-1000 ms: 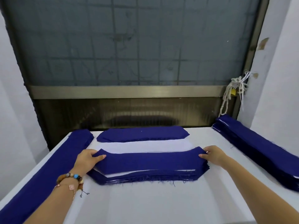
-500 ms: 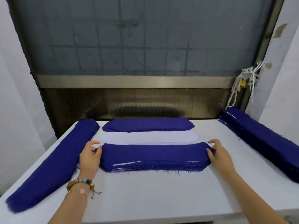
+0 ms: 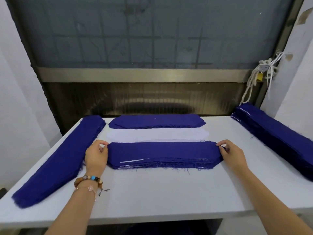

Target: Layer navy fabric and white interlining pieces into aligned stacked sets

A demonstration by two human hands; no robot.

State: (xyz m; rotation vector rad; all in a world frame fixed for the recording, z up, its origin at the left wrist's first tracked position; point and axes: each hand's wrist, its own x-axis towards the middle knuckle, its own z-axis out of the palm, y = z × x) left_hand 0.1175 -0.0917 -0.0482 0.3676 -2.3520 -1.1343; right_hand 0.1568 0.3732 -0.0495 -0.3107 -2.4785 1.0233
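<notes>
A layered stack of navy fabric with thin white interlining edges (image 3: 162, 154) lies flat across the middle of the white table (image 3: 160, 189). My left hand (image 3: 96, 154) pinches the stack's left end with curled fingers. My right hand (image 3: 232, 154) pinches its right end. Just behind the stack lies a pile of white interlining pieces (image 3: 157, 135), and behind that a low pile of navy pieces (image 3: 156, 121).
A long navy pile (image 3: 59, 158) runs along the table's left edge, and a thicker navy pile (image 3: 277, 138) along the right edge. A dark metal-framed window panel (image 3: 152, 48) closes the back. Walls stand close on both sides.
The stack's raised top layers have come down flat onto the table. Both hands stayed at its ends and now pinch the top edges. The camera has pulled back and tilted down.
</notes>
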